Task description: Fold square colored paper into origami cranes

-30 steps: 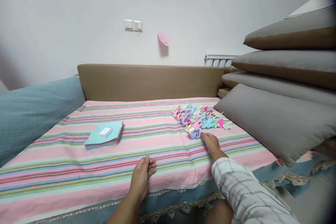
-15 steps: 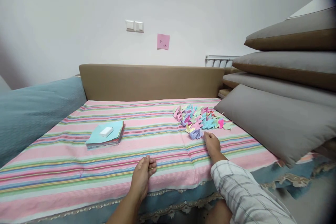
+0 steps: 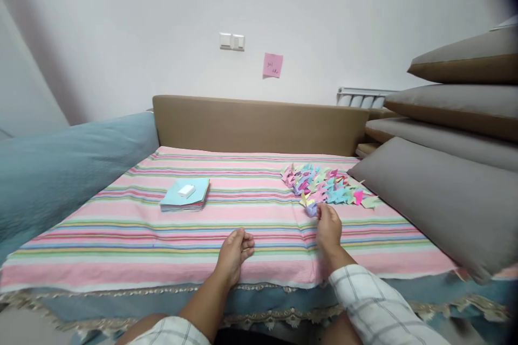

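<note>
Head view: right of center in the frame, the right hand [image 3: 329,225] is at a lavender origami crane [image 3: 311,210] beside a multicolored origami pile [image 3: 329,190], its grip unclear; at lower center, the left hand [image 3: 233,254] has fingers [image 3: 247,244] loosely curled, partly open.

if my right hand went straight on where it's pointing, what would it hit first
Your right hand would most likely meet the purple folded paper first; it may already be touching it, since depth is hard to judge.
</note>
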A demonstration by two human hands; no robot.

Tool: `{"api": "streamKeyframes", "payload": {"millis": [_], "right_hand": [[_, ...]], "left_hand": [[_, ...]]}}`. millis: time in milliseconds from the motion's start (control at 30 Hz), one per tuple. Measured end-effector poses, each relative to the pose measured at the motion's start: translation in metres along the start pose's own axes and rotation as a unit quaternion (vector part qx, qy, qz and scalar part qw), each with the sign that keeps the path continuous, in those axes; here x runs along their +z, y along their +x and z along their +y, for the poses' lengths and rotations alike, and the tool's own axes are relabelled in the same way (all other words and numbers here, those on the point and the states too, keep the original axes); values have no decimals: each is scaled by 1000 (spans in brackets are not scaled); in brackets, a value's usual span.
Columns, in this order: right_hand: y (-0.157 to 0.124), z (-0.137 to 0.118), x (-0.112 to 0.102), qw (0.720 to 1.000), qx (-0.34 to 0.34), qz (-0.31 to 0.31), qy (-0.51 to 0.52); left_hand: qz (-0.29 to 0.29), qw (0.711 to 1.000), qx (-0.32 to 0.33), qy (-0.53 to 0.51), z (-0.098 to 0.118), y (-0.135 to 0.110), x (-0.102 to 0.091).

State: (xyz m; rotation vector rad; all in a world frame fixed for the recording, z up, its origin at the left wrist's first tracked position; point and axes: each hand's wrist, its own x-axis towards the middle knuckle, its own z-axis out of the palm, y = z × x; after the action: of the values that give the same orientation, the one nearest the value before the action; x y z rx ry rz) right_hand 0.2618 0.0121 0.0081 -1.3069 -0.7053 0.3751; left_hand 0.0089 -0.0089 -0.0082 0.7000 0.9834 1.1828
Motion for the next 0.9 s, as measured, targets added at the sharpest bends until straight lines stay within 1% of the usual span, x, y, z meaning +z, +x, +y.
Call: {"api": "streamKeyframes", "payload": {"millis": [33, 67, 133, 167, 200, 233, 267, 300, 333, 367, 433, 500, 567, 633, 767, 900], "right_hand": [[-13, -10, 12, 997, 29, -50, 54], [-27, -20, 23, 990, 49, -86, 101], [-53, -32, 39, 976, 67, -152, 140], [-64, -33, 44, 972, 70, -179, 136], [-73, -32, 47, 971, 66, -198, 118], [-81, -28, 48, 970, 50, -222, 84], [-86, -22, 48, 969, 22, -245, 39], [-90, -15, 47, 964, -7, -267, 3], [-93, -7, 47, 958, -30, -285, -22], [-95, 0, 47, 954, -48, -294, -45], [-97, 11, 47, 943, -82, -310, -90], [-100, 15, 49, 931, -117, -321, -125], [-102, 16, 51, 923, -139, -327, -151], [-102, 15, 52, 918, -144, -327, -171], [-99, 19, 53, 912, -137, -333, -196], [-97, 21, 54, 909, -132, -340, -202]], "left_hand": [[-2, 1000, -6, 1, 2, 0, 1], [-9, 1000, -11, 9, 6, 0, 2], [-34, 998, 0, 57, 21, 4, 0], [-47, 993, 28, 101, 32, 8, -3], [-49, 984, 77, 156, 45, 13, -10], [-37, 963, 139, 228, 61, 19, -18], [-23, 928, 193, 318, 78, 26, -30], [14, 880, 228, 416, 97, 32, -43], [64, 823, 237, 512, 115, 38, -57], [93, 802, 229, 544, 132, 43, -72], [142, 772, 217, 580, 162, 51, -100], [164, 745, 207, 613, 183, 59, -122], [158, 722, 201, 643, 193, 67, -134], [137, 701, 200, 671, 197, 77, -140], [94, 670, 182, 714, 198, 98, -141], [63, 651, 172, 736, 199, 111, -142]]}}
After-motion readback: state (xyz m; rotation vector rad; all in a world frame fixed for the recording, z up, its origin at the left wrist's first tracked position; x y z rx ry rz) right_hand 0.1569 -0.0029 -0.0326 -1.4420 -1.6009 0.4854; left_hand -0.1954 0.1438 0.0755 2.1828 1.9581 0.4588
